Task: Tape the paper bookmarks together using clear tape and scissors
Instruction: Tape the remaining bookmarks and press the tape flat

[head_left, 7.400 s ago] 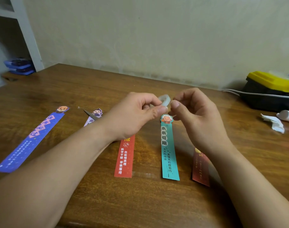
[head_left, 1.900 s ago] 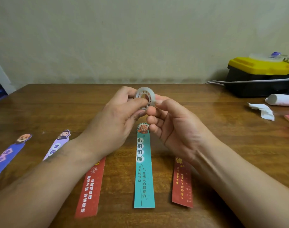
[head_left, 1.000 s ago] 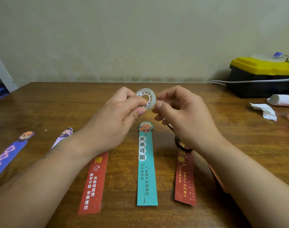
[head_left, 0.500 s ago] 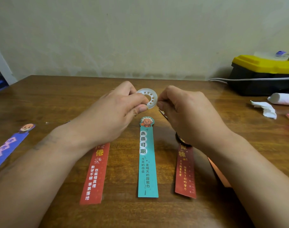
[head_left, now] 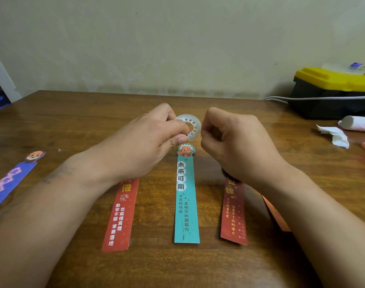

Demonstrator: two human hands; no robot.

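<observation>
A person's left hand pinches a roll of clear tape by its rim, holding it in the air over the middle of the desk, above the top of a teal bookmark. The right hand is curled just beside the roll's right edge. Whether its fingers have caught the tape's loose end cannot be told, since the tape is clear.

The teal bookmark lies flat between a red bookmark and a dark red bookmark, each apart from the next and none yet joined. A blue bookmark lies toward the left edge. A dark object under the right wrist may be the scissors, but too little shows to say. A toolbox and a tissue sit near the far right corner.

The step in hand appears to be freeing the tape's end. It would go best with the left fingers kept on the rim, off the tape's face, and the end lifted with a nail. A straight, slow pull should keep the strip from splitting or curling onto itself. It needs only enough length to bridge two bookmarks, and should be kept taut until it is cut.
</observation>
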